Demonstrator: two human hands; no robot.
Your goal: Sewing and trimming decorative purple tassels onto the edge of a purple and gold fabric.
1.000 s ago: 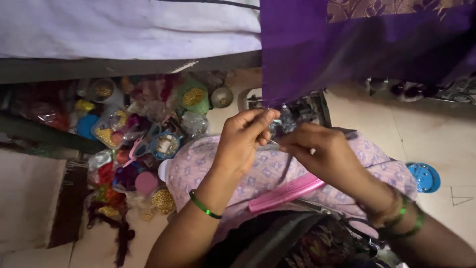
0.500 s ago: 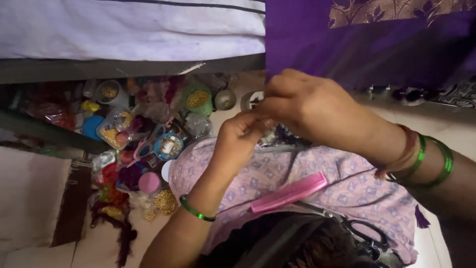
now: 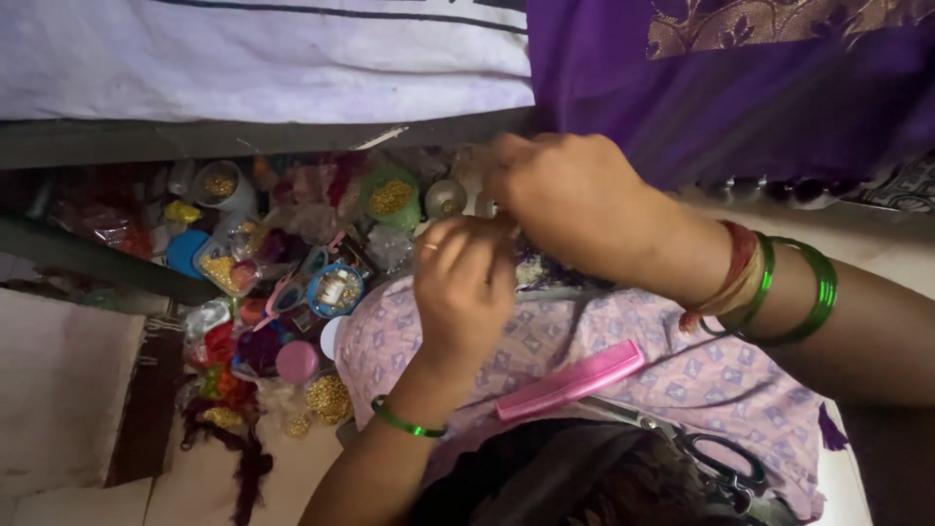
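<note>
My left hand, a green bangle on its wrist, is curled with fingertips pinched together over my lap. My right hand, with green bangles and a red thread at the wrist, sits just above it, knuckles up, touching the left fingertips. Between them a small dark beaded piece shows only partly; both hands pinch at it and hide most of it. A purple cloth with gold pattern hangs right behind the hands. Below them lies the lilac printed cloth on my lap.
A pink comb and black-handled scissors lie on the lap cloth. To the left, a heap of small tubs, gold beads, coloured lids and threads covers the floor. A white cloth-covered ledge runs along the top.
My right hand has lifted from the lap and swung up and left, over the left hand's fingertips. The left hand stayed near the same spot, still pinching.
</note>
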